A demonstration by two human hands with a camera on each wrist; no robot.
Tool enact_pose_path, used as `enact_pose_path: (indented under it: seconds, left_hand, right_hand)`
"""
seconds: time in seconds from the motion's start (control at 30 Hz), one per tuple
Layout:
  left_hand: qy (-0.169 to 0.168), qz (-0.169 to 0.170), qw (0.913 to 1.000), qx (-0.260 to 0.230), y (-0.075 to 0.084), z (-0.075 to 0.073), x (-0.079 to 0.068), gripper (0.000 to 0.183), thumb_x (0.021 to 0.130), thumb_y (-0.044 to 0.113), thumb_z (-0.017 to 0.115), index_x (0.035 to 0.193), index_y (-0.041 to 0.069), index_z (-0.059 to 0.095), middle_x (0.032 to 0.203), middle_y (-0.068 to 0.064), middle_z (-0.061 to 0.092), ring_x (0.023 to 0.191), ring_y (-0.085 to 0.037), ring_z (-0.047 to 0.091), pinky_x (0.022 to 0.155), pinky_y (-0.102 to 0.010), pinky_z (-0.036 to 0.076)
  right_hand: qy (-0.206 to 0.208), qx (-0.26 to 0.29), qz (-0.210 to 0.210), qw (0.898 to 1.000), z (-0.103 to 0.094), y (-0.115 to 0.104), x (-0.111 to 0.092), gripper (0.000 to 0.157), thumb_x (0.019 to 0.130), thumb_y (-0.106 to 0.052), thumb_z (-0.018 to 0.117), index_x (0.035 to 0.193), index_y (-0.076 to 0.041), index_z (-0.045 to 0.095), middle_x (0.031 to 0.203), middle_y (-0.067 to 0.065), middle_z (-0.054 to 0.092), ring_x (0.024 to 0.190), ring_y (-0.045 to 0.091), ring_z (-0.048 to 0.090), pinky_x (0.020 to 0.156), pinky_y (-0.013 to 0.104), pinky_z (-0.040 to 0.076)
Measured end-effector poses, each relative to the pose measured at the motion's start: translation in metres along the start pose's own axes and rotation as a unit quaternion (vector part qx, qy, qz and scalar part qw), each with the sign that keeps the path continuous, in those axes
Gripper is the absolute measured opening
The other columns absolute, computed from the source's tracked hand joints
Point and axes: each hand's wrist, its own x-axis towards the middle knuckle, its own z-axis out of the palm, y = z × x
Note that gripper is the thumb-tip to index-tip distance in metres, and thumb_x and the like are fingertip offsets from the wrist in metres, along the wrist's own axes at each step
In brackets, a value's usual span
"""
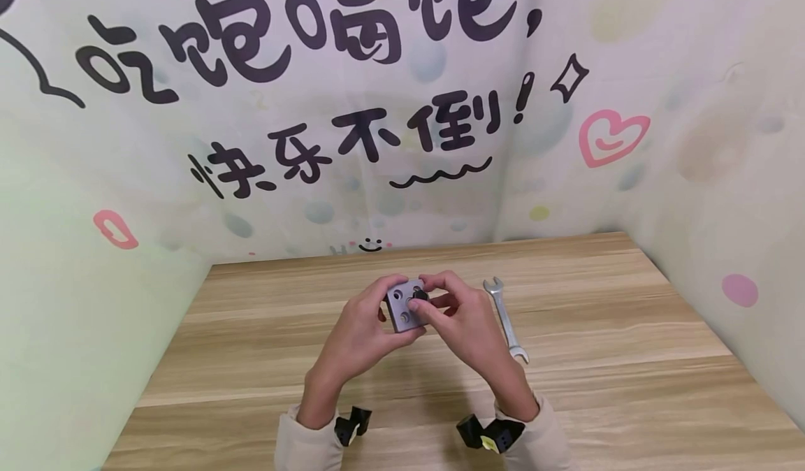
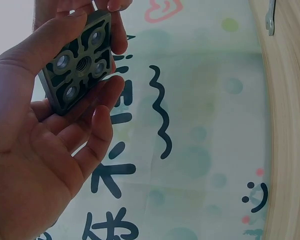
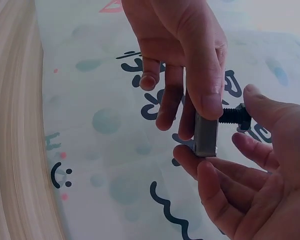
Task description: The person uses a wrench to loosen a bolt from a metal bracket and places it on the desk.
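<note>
Between both hands is a small square grey metal plate [image 1: 400, 307] with round holes, raised above the table. My left hand [image 1: 363, 325] grips it by its edges, thumb on one side and fingers on the other. The left wrist view shows the ribbed back of the plate [image 2: 82, 64], with a threaded hole in its middle. My right hand [image 1: 464, 317] pinches a black bolt [image 1: 420, 294] at the plate's front face. Seen edge-on in the right wrist view, the bolt [image 3: 231, 116] has its threaded shank against the plate [image 3: 206, 137] and its head outward, by the right thumb.
A double open-ended wrench [image 1: 505, 317] lies on the wood-grain table [image 1: 251, 345], just right of my right hand. Printed wall hangings [image 1: 352, 212] stand behind the table and at both sides.
</note>
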Motion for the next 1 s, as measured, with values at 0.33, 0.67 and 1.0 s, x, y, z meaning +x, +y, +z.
enact_pose_path:
  seconds: [0.33, 0.67, 1.0]
  left_hand:
    - [0.000, 0.003, 1.0000, -0.001, 0.0003, 0.0007, 0.0002, 0.067, 0.073, 0.020, 0.089, 0.131, 0.009, 0.056, 0.112, -0.001, 0.066, 0.083, -0.009, 0.056, 0.065, -0.022, 0.049]
    - [-0.001, 0.000, 1.0000, 0.003, 0.0004, -0.0006, 0.0001, 0.068, 0.074, 0.020, 0.089, 0.132, 0.008, 0.055, 0.114, -0.002, 0.066, 0.082, -0.010, 0.056, 0.065, -0.022, 0.049]
    - [0.000, -0.002, 1.0000, 0.003, 0.0002, -0.0016, -0.0002, 0.068, 0.074, 0.020, 0.089, 0.132, 0.008, 0.055, 0.114, -0.003, 0.066, 0.082, -0.010, 0.056, 0.065, -0.022, 0.049]
  right_hand:
    - [-0.007, 0.005, -0.009, 1.000, -0.0012, 0.0008, -0.0005, 0.013, 0.088, -0.019, 0.076, 0.091, -0.013, 0.066, 0.120, 0.011, 0.070, 0.080, 0.015, 0.073, 0.064, 0.031, 0.058]
    - [-0.023, 0.001, -0.024, 0.999, -0.0034, 0.0015, -0.0002, 0.018, 0.089, -0.018, 0.075, 0.106, -0.010, 0.072, 0.122, 0.011, 0.070, 0.078, 0.014, 0.071, 0.064, 0.026, 0.057]
    - [-0.037, -0.003, -0.024, 0.999, -0.0050, 0.0000, -0.0001, 0.023, 0.090, -0.014, 0.073, 0.112, -0.007, 0.072, 0.125, 0.012, 0.068, 0.089, 0.020, 0.074, 0.066, 0.024, 0.057]
